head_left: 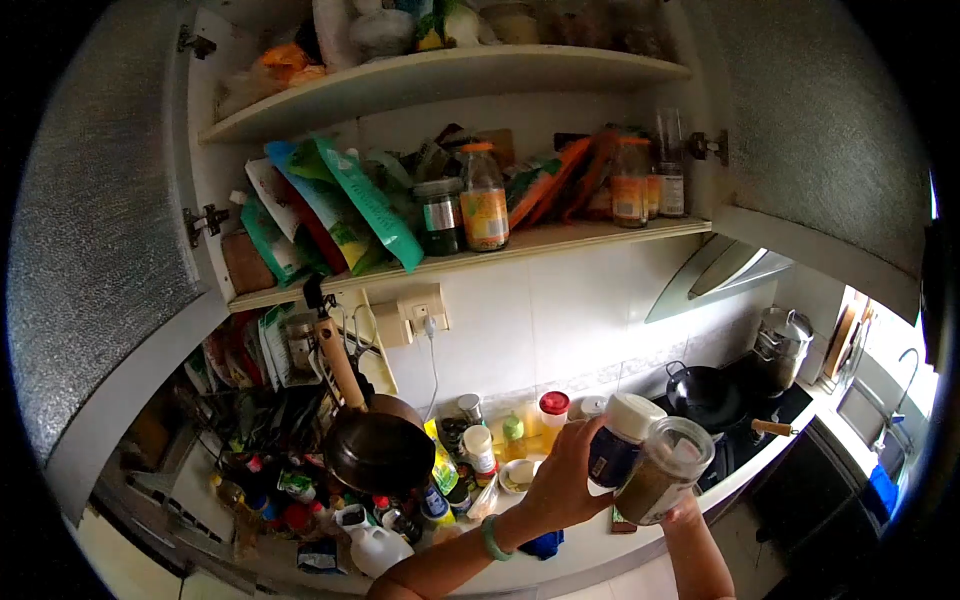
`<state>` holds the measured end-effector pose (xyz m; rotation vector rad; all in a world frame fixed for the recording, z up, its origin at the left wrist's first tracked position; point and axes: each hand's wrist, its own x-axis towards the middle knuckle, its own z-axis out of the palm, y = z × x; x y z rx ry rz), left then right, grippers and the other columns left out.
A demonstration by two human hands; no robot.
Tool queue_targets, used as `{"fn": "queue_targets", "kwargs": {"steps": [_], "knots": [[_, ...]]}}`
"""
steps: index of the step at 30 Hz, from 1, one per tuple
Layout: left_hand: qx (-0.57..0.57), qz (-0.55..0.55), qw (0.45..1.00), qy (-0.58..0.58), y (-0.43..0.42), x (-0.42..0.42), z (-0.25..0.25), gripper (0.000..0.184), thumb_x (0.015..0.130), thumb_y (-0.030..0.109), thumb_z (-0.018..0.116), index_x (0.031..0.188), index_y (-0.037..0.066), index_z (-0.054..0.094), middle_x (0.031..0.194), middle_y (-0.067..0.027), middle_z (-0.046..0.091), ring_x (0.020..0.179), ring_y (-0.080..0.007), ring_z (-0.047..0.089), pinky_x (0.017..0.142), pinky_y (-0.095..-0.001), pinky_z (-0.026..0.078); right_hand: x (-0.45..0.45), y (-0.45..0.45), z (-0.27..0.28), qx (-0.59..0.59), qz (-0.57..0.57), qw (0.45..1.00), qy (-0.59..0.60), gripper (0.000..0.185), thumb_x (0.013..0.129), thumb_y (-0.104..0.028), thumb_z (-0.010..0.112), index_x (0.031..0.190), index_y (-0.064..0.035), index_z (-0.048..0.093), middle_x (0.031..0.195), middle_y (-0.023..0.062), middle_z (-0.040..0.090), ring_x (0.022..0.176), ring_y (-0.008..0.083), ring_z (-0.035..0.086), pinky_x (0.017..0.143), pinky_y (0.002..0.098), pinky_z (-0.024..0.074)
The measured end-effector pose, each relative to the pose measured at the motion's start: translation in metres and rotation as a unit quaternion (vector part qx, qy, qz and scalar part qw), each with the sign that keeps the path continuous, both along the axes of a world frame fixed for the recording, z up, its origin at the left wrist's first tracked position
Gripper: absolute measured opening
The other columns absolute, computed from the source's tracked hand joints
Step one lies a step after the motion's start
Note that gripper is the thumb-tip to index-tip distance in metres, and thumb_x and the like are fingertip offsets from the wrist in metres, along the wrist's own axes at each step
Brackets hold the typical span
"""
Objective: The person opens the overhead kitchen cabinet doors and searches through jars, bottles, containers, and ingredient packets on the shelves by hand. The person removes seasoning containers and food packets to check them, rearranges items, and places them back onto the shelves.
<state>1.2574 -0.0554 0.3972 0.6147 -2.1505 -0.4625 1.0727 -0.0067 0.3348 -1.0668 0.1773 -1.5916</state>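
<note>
My left hand, with a green bangle at the wrist, is closed around a white-lidded jar with a dark blue label. Close beside it, my right hand grips a clear jar with a pale see-through lid and brownish contents. Both jars are tilted and held up in front of the counter. Below and behind them stand a red-lidded container, a white-lidded bottle and a small bowl.
An open wall cabinet holds bags and jars on its shelf; its doors swing out on both sides. A pan hangs at left. A wok and a steel pot stand on the stove. A white jug sits at the counter's front.
</note>
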Motion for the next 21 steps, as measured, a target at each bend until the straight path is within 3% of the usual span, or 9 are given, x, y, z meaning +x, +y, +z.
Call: {"fn": "queue_targets", "kwargs": {"steps": [2, 4, 6, 9, 11, 15, 19, 21], "knots": [[-0.005, -0.020, 1.000, -0.011, -0.002, 0.004, 0.001, 0.102, 0.061, 0.028, 0.086, 0.138, 0.006, 0.023, 0.120, -0.0189, 0.043, 0.113, -0.0331, 0.046, 0.092, -0.0407, 0.044, 0.007, 0.005, 0.013, 0.002, 0.018, 1.000, 0.000, 0.119, 0.044, -0.029, 0.090, 0.141, -0.0032, 0.027, 0.140, 0.0193, 0.036, 0.127, 0.0358, 0.041, 0.105, 0.0517, 0.0363], [0.016, -0.073, 0.997, -0.004, -0.006, 0.005, -0.001, 0.101, 0.063, 0.031, 0.086, 0.139, 0.007, 0.024, 0.120, -0.0177, 0.043, 0.109, -0.0314, 0.048, 0.089, -0.0398, 0.045, 0.016, 0.012, 0.020, -0.025, 0.055, 0.996, -0.063, 0.103, 0.050, -0.023, 0.087, 0.137, -0.0027, 0.035, 0.133, 0.0179, 0.043, 0.125, 0.0362, 0.042, 0.104, 0.0501, 0.0379], [0.021, -0.084, 0.996, -0.014, -0.008, 0.002, 0.003, 0.100, 0.063, 0.031, 0.085, 0.139, 0.007, 0.024, 0.120, -0.0173, 0.044, 0.108, -0.0305, 0.049, 0.088, -0.0395, 0.045, 0.005, 0.006, -0.007, -0.029, 0.014, 0.998, -0.060, 0.101, 0.052, -0.024, 0.085, 0.137, -0.0030, 0.034, 0.134, 0.0173, 0.043, 0.127, 0.0360, 0.040, 0.105, 0.0505, 0.0368], [0.021, -0.098, 0.995, -0.022, -0.009, -0.009, 0.005, 0.101, 0.063, 0.032, 0.086, 0.140, 0.007, 0.025, 0.120, -0.0165, 0.044, 0.108, -0.0289, 0.049, 0.086, -0.0389, 0.046, -0.014, 0.001, -0.025, -0.127, 0.025, 0.987, -0.091, 0.103, 0.051, -0.022, 0.086, 0.138, -0.0031, 0.034, 0.136, 0.0160, 0.042, 0.128, 0.0356, 0.038, 0.105, 0.0507, 0.0361], [0.017, -0.099, 0.995, -0.020, -0.011, -0.017, 0.003, 0.101, 0.063, 0.031, 0.086, 0.140, 0.007, 0.025, 0.121, -0.0162, 0.043, 0.109, -0.0282, 0.049, 0.086, -0.0385, 0.046, -0.024, 0.010, -0.015, -0.022, -0.006, 0.999, -0.033, 0.118, 0.045, -0.027, 0.090, 0.141, -0.0003, 0.027, 0.138, 0.0208, 0.039, 0.126, 0.0343, 0.041, 0.105, 0.0499, 0.0352], [0.048, -0.085, 0.995, 0.011, -0.020, -0.041, -0.010, 0.101, 0.063, 0.029, 0.086, 0.140, 0.006, 0.024, 0.125, -0.0157, 0.041, 0.110, -0.0269, 0.049, 0.087, -0.0368, 0.046, -0.046, -0.003, -0.020, -0.025, 0.026, 0.998, -0.053, 0.115, 0.045, -0.022, 0.090, 0.139, 0.0015, 0.029, 0.135, 0.0193, 0.042, 0.124, 0.0322, 0.043, 0.104, 0.0463, 0.0356], [0.072, -0.074, 0.994, 0.023, -0.031, -0.062, -0.012, 0.103, 0.063, 0.027, 0.086, 0.140, 0.006, 0.022, 0.128, -0.0163, 0.040, 0.110, -0.0278, 0.048, 0.089, -0.0382, 0.046, -0.077, -0.016, -0.024, -0.018, 0.058, 0.998, 0.002, 0.113, 0.044, -0.016, 0.089, 0.138, 0.0032, 0.030, 0.129, 0.0166, 0.047, 0.118, 0.0294, 0.047, 0.100, 0.0436, 0.0384], [0.075, -0.055, 0.996, 0.018, -0.033, -0.071, -0.011, 0.104, 0.062, 0.027, 0.087, 0.140, 0.006, 0.022, 0.128, -0.0163, 0.039, 0.110, -0.0280, 0.048, 0.090, -0.0383, 0.046, -0.101, -0.035, -0.035, -0.041, 0.107, 0.992, 0.056, 0.110, 0.050, -0.020, 0.090, 0.139, 0.0044, 0.030, 0.137, 0.0183, 0.041, 0.126, 0.0316, 0.042, 0.108, 0.0470, 0.0298]]}}
